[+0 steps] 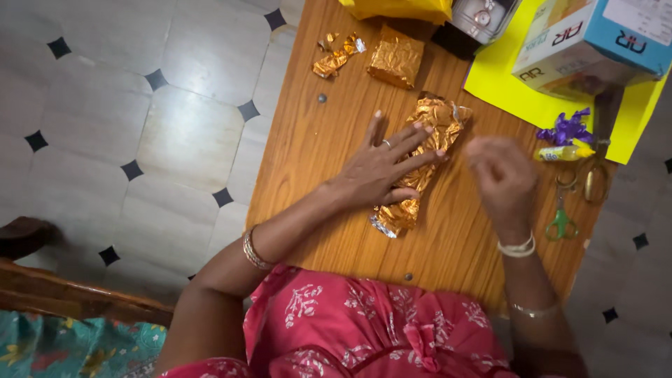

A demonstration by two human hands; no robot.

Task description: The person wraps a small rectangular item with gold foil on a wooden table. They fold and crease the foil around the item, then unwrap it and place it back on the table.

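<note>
Wooden tabletop (336, 140) over tiled floor. We note the left hand (381, 168), fingers spread flat, pinning the gold foil parcel (420, 164) at centre. Right hand (500, 178) hovers blurred, grip unclear. Risk: if pressure eases, the creased foil may spring open; hard pressing could tear it.

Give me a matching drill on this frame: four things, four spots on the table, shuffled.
Things:
1. long gold parcel
2. scissors
3. purple ribbon
4. small gold packet

Places:
A. far end of the table, beside crumpled foil scraps
B. under the left hand
C. on the yellow sheet's edge
D. right of the right hand, near the table's edge

Pairs: 1-B, 2-D, 3-C, 4-A
</note>
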